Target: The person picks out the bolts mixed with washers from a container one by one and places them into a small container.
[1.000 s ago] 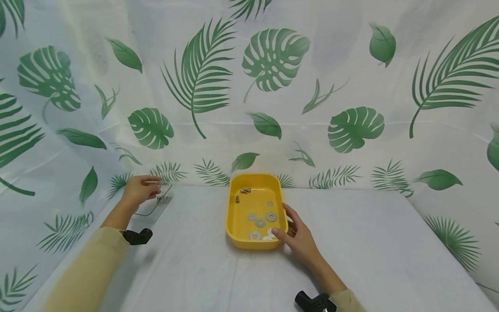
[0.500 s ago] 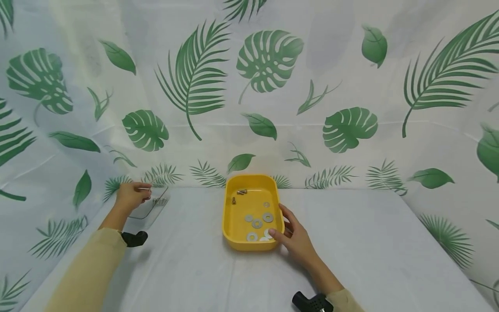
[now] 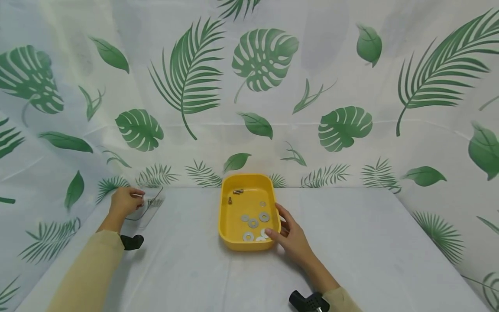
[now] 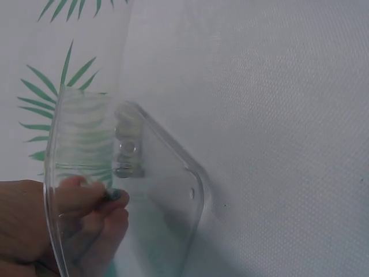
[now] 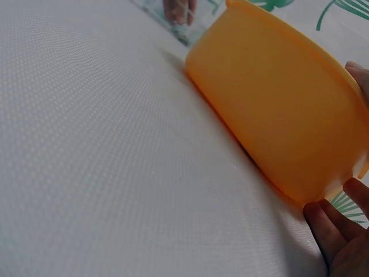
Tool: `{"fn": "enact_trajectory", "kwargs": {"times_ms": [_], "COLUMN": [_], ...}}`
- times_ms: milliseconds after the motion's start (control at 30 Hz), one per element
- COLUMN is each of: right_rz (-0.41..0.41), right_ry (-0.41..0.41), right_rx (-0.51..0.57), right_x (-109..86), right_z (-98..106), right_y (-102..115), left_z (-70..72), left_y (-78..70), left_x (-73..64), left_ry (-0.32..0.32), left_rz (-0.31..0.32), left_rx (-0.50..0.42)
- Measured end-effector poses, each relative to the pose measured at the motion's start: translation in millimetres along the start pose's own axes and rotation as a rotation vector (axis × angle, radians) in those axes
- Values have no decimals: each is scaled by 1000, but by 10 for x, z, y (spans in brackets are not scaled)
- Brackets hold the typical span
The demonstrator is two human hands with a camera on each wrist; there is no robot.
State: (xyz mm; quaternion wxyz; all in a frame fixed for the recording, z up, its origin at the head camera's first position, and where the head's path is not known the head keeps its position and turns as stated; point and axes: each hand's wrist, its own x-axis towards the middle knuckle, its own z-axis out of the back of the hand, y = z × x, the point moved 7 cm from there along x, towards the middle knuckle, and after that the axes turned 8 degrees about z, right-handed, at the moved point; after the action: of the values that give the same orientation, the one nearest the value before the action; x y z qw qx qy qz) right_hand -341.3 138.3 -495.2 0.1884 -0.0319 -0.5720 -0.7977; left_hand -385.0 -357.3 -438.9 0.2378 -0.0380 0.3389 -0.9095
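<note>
At the left, my left hand (image 3: pixel 124 203) is over a clear plastic box (image 3: pixel 146 220), its thumb and fingers pinching a small metal piece (image 4: pixel 115 195) whose kind I cannot tell. The left wrist view shows these fingers through the box's transparent wall, close to a row of small shiny parts (image 4: pixel 128 147). My right hand (image 3: pixel 294 240) grips the right side of a yellow tray (image 3: pixel 246 245), thumb over the rim, fingers against the outer wall. Inside the tray lie several flat washers (image 3: pixel 253 223) towards the front and 3 small screws (image 3: pixel 238 191) towards the back.
A white cloth (image 3: pixel 187 268) covers the table. Behind it hangs a white curtain (image 3: pixel 218 151) printed with green leaves, close to the far ends of the tray and the clear box. Black wrist cameras (image 3: pixel 308 302) sit on both wrists.
My left hand has lowered towards the clear box with the small metal piece. The right hand keeps its grip on the tray; the whole head view has shifted slightly.
</note>
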Motion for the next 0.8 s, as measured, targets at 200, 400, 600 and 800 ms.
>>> {"fn": "enact_trajectory", "kwargs": {"times_ms": [200, 400, 600, 800], "right_rz": [-1, -3, -2, -12], "right_ry": [-1, -8, -10, -12], "right_rx": [6, 3, 13, -1], "right_x": [-6, -4, 0, -6], "right_z": [-4, -4, 3, 8], "right_y": [-2, 0, 6, -2], "left_z": [13, -14, -46, -80], "left_y": [0, 28, 26, -2], "left_x": [-16, 11, 36, 32], "left_ry": [-49, -80, -93, -88], "left_rz": [38, 87, 99, 83], "left_rx": [43, 63, 91, 100]}}
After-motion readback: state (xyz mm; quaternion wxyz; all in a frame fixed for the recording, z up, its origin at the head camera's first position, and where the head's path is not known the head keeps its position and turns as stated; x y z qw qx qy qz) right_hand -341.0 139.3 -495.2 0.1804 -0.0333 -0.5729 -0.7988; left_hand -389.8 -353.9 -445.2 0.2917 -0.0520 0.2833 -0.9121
